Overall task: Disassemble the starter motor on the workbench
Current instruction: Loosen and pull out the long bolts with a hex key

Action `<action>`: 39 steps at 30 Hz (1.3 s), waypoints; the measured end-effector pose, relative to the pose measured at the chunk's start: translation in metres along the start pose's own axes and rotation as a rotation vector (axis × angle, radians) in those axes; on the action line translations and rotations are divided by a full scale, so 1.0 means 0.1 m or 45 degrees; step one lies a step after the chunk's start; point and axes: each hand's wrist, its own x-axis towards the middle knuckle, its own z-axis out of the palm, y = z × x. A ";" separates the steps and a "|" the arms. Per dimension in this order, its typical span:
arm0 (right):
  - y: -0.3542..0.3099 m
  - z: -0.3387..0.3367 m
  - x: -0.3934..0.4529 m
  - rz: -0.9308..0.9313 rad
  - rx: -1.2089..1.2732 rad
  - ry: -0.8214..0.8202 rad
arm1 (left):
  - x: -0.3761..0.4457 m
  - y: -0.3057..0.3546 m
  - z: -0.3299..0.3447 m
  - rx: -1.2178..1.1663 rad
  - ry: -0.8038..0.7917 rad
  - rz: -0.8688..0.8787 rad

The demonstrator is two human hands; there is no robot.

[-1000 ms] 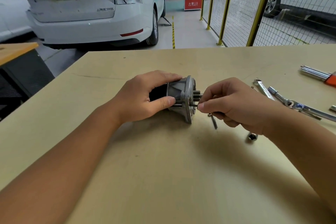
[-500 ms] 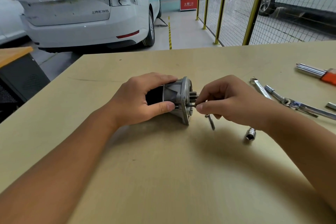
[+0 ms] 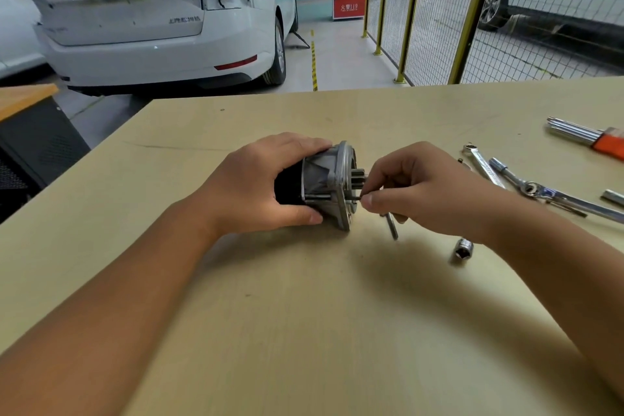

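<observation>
Head view, left to right: our left hand (image 3: 266, 189) wraps the starter motor (image 3: 324, 184), black body and ribbed cast-aluminium flange, lying on its side mid-desk (image 3: 304, 331), while our right hand (image 3: 425, 192) pinches a thin dark through-bolt (image 3: 355, 198) at the flange. One smooth steel bolt (image 3: 391, 224) already lies loose beside it, then a knurled socket (image 3: 462, 250) and chrome wrenches (image 3: 540, 191). We judge disassembly is early, housing still joined.

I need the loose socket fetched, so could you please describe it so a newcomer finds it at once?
On the workbench, look just toward the person from the right hand. The socket lies there alone: a short, stubby metal cylinder with an open dark end, unlike the long wrenches farther right.
</observation>
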 end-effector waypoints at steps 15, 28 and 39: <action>-0.01 0.03 -0.01 -0.054 -0.222 0.087 | 0.04 0.03 0.07 0.420 0.015 0.017; -0.07 0.11 -0.05 0.461 0.523 -0.121 | 0.02 0.00 -0.05 0.047 -0.033 0.027; -0.15 0.23 -0.10 -0.036 -0.260 0.156 | -0.01 0.01 -0.04 0.015 -0.015 0.037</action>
